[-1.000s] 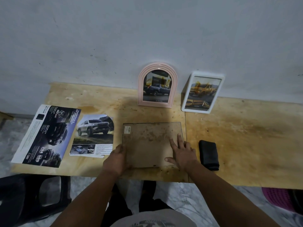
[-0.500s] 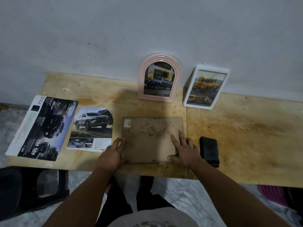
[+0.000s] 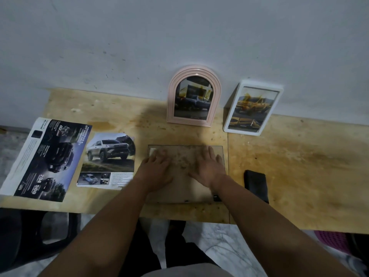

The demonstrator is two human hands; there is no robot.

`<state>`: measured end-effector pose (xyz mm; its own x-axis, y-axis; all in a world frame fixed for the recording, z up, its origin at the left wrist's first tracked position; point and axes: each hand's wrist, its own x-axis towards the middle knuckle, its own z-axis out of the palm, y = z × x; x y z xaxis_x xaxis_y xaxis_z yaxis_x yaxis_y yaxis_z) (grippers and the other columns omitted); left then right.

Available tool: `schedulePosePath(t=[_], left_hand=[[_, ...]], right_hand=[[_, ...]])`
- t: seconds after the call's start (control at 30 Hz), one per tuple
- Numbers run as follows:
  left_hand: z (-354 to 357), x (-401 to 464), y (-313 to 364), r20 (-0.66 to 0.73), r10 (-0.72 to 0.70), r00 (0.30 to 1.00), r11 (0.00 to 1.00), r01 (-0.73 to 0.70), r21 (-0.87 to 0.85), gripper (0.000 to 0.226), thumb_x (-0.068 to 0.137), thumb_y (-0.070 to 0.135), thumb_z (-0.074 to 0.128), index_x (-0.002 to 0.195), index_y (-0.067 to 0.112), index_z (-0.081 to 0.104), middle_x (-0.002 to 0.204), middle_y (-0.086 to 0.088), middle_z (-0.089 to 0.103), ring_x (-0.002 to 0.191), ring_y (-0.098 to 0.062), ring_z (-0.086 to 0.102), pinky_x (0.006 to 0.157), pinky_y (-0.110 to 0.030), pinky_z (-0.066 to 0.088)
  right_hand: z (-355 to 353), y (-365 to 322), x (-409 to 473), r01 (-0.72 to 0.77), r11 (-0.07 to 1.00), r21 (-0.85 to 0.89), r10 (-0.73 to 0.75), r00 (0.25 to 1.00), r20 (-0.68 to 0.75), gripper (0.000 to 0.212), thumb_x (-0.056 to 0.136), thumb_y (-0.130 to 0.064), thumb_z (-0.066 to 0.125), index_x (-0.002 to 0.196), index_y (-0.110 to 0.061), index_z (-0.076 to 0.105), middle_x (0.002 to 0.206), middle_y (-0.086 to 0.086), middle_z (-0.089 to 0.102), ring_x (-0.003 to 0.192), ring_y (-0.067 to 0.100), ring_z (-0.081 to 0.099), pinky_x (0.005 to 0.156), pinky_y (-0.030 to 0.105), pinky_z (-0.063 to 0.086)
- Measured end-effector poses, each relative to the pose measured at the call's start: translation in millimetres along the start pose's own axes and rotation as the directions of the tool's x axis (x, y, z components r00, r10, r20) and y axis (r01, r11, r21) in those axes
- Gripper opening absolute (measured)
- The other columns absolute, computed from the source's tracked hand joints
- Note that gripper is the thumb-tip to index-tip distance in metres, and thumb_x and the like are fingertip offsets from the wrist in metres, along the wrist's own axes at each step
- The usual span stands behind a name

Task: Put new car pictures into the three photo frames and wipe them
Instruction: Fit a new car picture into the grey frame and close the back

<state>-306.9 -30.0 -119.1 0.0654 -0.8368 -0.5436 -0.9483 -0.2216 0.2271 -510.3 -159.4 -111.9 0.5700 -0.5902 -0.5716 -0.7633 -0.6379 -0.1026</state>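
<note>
- Head view: third photo frame (image 3: 185, 174) lying face down on wooden table (image 3: 299, 176), near front edge, brown backing board up, between loose car picture (image 3: 108, 159) and black cloth (image 3: 256, 185).
- Left hand (image 3: 154, 169): flat on backing board, left half, fingers spread and extended, palm down, nothing gripped.
- Right hand (image 3: 208, 168): flat on backing board, right half, fingers spread, palm down, nothing gripped.
- Step in hand, judged: releasing the backing board to exchange the picture inside.
- Locate small dark retaining tabs along near edge of frame; exact number not discernible.
- Keep one palm pressing down to prevent sliding toward table edge; use fingertips of other hand to turn or bend tabs.
- Lift backing evenly from one edge; avoid flexing, since glass presumably sits beneath.
- Keep frame well clear of front edge during handling.
- Next picture ready just left of frame; larger brochure sheet (image 3: 45, 158) farther left, overhanging table corner; check fit against opening before insertion.
- Pink arched frame (image 3: 193, 96) and white frame (image 3: 252, 108) standing against wall (image 3: 179, 37), each showing a car picture; avoid knocking when reaching forward.
- Cloth lying just right of right wrist; reserve for wiping after reassembly.
</note>
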Motion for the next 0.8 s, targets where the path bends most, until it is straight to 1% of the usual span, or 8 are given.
schedulePosePath(t=[0.13,0.23,0.4,0.5,0.6,0.67,0.73,0.8], left_hand=[[14.9,13.8,0.9,0.072,0.013,0.997,0.994,-0.021,0.103,0.096,0.093,0.078,0.030,0.164,0.023,-0.005,0.170,-0.005,-0.022,0.154,-0.037,-0.024,0.127,-0.057,-0.002],[28.2,14.5,-1.6,0.041,0.014,0.999,0.991,-0.019,0.129,0.107,0.072,0.088,-0.002,0.155,0.025,-0.024,0.164,-0.007,-0.035,0.150,-0.037,-0.035,0.126,-0.058,-0.010],[43.7,16.0,-5.8,-0.005,0.023,1.000,0.988,-0.022,0.153,0.108,0.069,0.089,-0.007,0.148,0.022,-0.038,0.161,-0.010,-0.041,0.146,-0.037,-0.042,0.124,-0.058,-0.016],[42.9,19.6,-1.6,0.000,-0.002,1.000,0.985,0.002,0.174,0.109,0.070,0.089,-0.006,0.148,0.020,-0.037,0.160,-0.011,-0.041,0.147,-0.040,-0.038,0.124,-0.059,-0.013],[32.9,17.6,4.7,0.006,-0.011,1.000,0.983,0.010,0.185,0.106,0.088,0.086,0.024,0.153,0.021,-0.028,0.164,-0.012,-0.033,0.151,-0.041,-0.031,0.126,-0.059,-0.006],[28.7,9.0,0.5,-0.033,0.013,0.999,0.989,-0.008,0.148,0.101,0.092,0.079,0.034,0.160,0.023,-0.015,0.167,-0.013,-0.026,0.153,-0.039,-0.027,0.128,-0.054,-0.005],[33.6,-5.7,-8.8,-0.087,0.031,0.996,0.993,-0.021,0.119,0.094,0.091,0.079,0.026,0.164,0.027,-0.003,0.170,-0.014,-0.019,0.155,-0.039,-0.021,0.127,-0.052,-0.004],[43.1,-23.0,-20.2,-0.140,0.018,0.990,0.994,-0.002,0.110,0.092,0.089,0.081,0.017,0.164,0.030,0.005,0.171,-0.016,-0.013,0.156,-0.041,-0.015,0.127,-0.054,-0.004]], right_hand=[[18.1,3.1,7.7,0.011,1.000,-0.005,-0.011,0.999,0.052,0.103,0.092,-0.076,0.037,0.161,-0.019,-0.015,0.164,0.014,-0.032,0.153,0.036,-0.024,0.125,0.060,0.002],[24.6,6.2,10.6,0.018,1.000,0.005,-0.018,0.999,0.035,0.104,0.091,-0.080,0.032,0.158,-0.022,-0.023,0.159,0.011,-0.041,0.151,0.033,-0.030,0.125,0.058,-0.004],[28.1,5.4,14.1,0.012,1.000,0.021,-0.014,0.997,0.071,0.105,0.091,-0.081,0.030,0.155,-0.023,-0.031,0.156,0.010,-0.047,0.147,0.032,-0.038,0.123,0.057,-0.013],[22.3,8.1,14.0,0.022,0.997,0.080,-0.029,0.995,0.092,0.104,0.093,-0.071,0.042,0.158,-0.024,-0.025,0.158,0.008,-0.045,0.147,0.030,-0.037,0.123,0.057,-0.013],[11.4,17.6,5.9,0.073,0.983,0.169,-0.079,0.996,0.032,0.093,0.095,-0.053,0.056,0.164,-0.023,0.001,0.168,0.007,-0.026,0.155,0.028,-0.022,0.127,0.054,-0.002],[11.1,24.7,-6.2,0.087,0.981,0.173,-0.079,0.996,-0.050,0.084,0.096,-0.052,0.056,0.163,-0.024,0.014,0.171,0.007,-0.013,0.157,0.027,-0.012,0.128,0.050,0.001],[18.3,31.6,-22.5,0.055,0.989,0.135,-0.042,0.994,-0.097,0.081,0.096,-0.059,0.050,0.163,-0.026,0.016,0.171,0.007,-0.009,0.158,0.028,-0.010,0.127,0.052,0.003],[31.7,37.7,-37.6,0.012,0.995,0.096,-0.005,0.997,-0.074,0.084,0.096,-0.066,0.042,0.164,-0.029,0.010,0.171,0.006,-0.014,0.157,0.028,-0.015,0.126,0.057,0.002]])
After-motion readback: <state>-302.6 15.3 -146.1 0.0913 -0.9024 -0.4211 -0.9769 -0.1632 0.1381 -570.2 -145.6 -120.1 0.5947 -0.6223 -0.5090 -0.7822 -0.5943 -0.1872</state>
